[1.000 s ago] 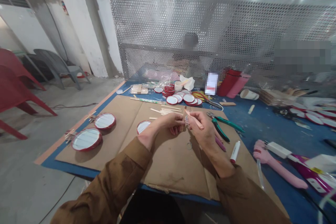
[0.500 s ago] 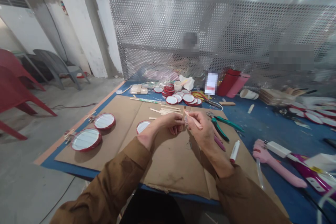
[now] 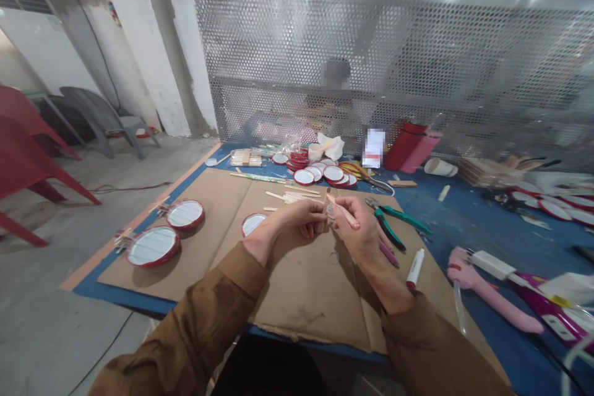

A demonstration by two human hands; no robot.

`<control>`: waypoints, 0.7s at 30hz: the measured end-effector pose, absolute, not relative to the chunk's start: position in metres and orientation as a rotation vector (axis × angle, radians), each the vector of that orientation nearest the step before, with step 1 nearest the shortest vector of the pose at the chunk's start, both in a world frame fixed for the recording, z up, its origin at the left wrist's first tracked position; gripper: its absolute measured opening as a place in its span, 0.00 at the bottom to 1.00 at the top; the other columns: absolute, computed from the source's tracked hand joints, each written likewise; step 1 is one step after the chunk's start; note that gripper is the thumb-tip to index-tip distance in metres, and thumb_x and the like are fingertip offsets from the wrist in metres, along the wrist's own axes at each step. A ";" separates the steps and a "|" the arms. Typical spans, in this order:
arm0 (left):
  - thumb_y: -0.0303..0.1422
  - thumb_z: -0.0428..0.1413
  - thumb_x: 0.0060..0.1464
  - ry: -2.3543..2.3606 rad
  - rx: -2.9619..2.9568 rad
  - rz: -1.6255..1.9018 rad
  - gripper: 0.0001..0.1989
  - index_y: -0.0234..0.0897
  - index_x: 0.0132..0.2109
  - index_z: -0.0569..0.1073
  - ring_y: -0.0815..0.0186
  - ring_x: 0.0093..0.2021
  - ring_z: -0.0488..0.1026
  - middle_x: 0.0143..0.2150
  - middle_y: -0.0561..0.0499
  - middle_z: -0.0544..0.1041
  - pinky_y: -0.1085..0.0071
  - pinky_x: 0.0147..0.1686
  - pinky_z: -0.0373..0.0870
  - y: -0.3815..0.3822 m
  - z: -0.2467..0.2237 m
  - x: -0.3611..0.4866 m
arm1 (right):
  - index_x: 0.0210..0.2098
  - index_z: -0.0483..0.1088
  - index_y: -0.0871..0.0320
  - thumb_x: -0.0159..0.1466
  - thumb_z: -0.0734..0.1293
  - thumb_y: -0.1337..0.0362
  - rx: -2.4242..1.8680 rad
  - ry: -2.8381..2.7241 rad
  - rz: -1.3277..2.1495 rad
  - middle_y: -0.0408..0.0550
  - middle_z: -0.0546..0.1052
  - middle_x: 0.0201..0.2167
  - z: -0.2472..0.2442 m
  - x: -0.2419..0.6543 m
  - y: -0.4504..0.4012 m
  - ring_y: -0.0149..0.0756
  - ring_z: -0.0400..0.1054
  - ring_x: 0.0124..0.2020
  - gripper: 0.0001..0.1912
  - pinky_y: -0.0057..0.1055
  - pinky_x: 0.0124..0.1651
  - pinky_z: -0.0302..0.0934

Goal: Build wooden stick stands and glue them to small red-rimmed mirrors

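Note:
My left hand [image 3: 304, 216] and my right hand [image 3: 357, 226] meet over the cardboard sheet [image 3: 315, 297], fingers closed. In my right hand is a pale flat stick [image 3: 346, 215], tilted, its upper end near my left fingertips. A small shiny piece shows between the hands; I cannot make out what it is or what my left fingers grip. A red-rimmed white disc [image 3: 253, 223] lies partly hidden behind my left wrist. Several loose wooden sticks [image 3: 292, 196] lie beyond my hands. Pliers with green handles [image 3: 392, 229] and a purple-handled thing [image 3: 388, 255] lie by my right hand.
Two larger red-rimmed discs [image 3: 154, 246] with stick ends stand at left. Behind are stacked discs [image 3: 333, 174], scissors [image 3: 380, 183] and a red bottle [image 3: 404, 145] before a perforated metal panel [image 3: 278, 43]. To the right are a marker [image 3: 415, 268] and a pink glue gun [image 3: 492, 291].
The stick in my right hand has shifted very slightly, and the shiny piece between my fingers shows a little differently. Everything else on the table stays put.

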State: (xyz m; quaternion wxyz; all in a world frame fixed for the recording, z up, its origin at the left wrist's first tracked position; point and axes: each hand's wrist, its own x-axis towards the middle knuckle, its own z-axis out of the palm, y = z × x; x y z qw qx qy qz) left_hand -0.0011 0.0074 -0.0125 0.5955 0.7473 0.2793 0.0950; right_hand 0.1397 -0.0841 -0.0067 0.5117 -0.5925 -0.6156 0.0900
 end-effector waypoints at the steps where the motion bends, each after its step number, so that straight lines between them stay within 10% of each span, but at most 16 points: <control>1: 0.37 0.51 0.60 0.652 1.740 0.217 0.12 0.33 0.34 0.72 0.74 0.18 0.67 0.23 0.53 0.71 0.76 0.21 0.64 0.008 -0.013 -0.001 | 0.40 0.69 0.56 0.63 0.62 0.48 -1.426 -1.486 0.217 0.46 0.77 0.29 -0.006 0.139 -0.084 0.36 0.71 0.26 0.18 0.31 0.29 0.66; 21: 0.41 0.53 0.58 0.628 1.737 0.246 0.13 0.34 0.35 0.71 0.73 0.19 0.67 0.24 0.52 0.72 0.76 0.22 0.64 0.008 -0.014 -0.002 | 0.38 0.69 0.57 0.63 0.62 0.51 -1.451 -1.495 0.234 0.46 0.77 0.29 0.003 0.135 -0.090 0.35 0.71 0.26 0.16 0.30 0.29 0.65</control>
